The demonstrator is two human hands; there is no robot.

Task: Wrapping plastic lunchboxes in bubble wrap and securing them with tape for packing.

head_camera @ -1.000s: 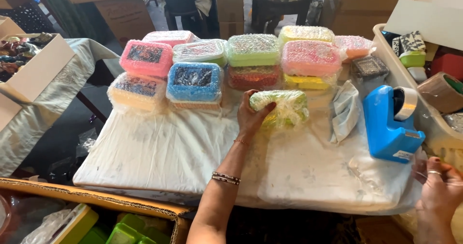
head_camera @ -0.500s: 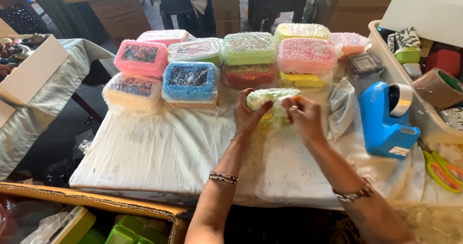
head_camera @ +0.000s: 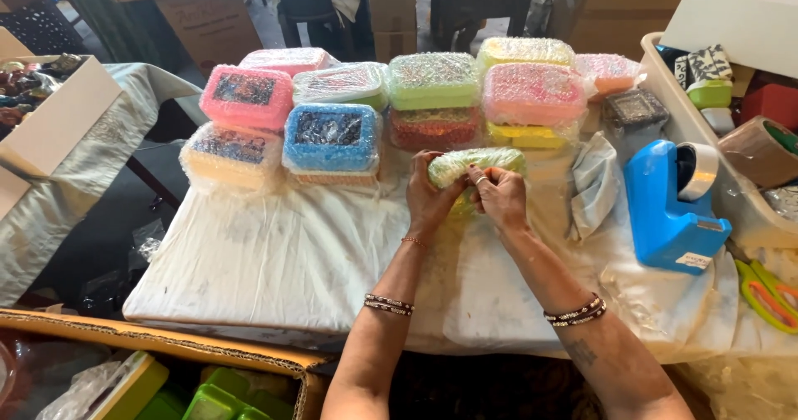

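Nearest me, at seven o'clock below the table edge, an open brown cardboard carton [head_camera: 208, 349] holds green and yellow plastic boxes [head_camera: 218, 399]. My two forearms, each with beaded bracelets at the wrist, reach up over the white cloth-covered table [head_camera: 274, 262] toward twelve o'clock.

My left hand [head_camera: 431, 200] and my right hand [head_camera: 501, 196] meet at the middle of the table, both clenched on a green box wrapped in clear bubble wrap [head_camera: 475, 164]. The left fingers curl round its left end; the right fingers pinch the wrap along its near edge. The parcel rests on the cloth between my hands, just in front of the stacked boxes.

At three o'clock a blue plastic tape dispenser [head_camera: 665, 212] stands on the cloth, with orange-and-green scissors [head_camera: 769, 291] at four o'clock near the table's corner.

Beyond my hands, from ten to one o'clock, stand wrapped boxes: a blue one [head_camera: 330, 137] on a cream one, a pink one [head_camera: 246, 96], a green one [head_camera: 433, 81] over a red one, and a pink one over a yellow one [head_camera: 533, 96]. At two o'clock sits a white bin [head_camera: 677, 108] of oddments.
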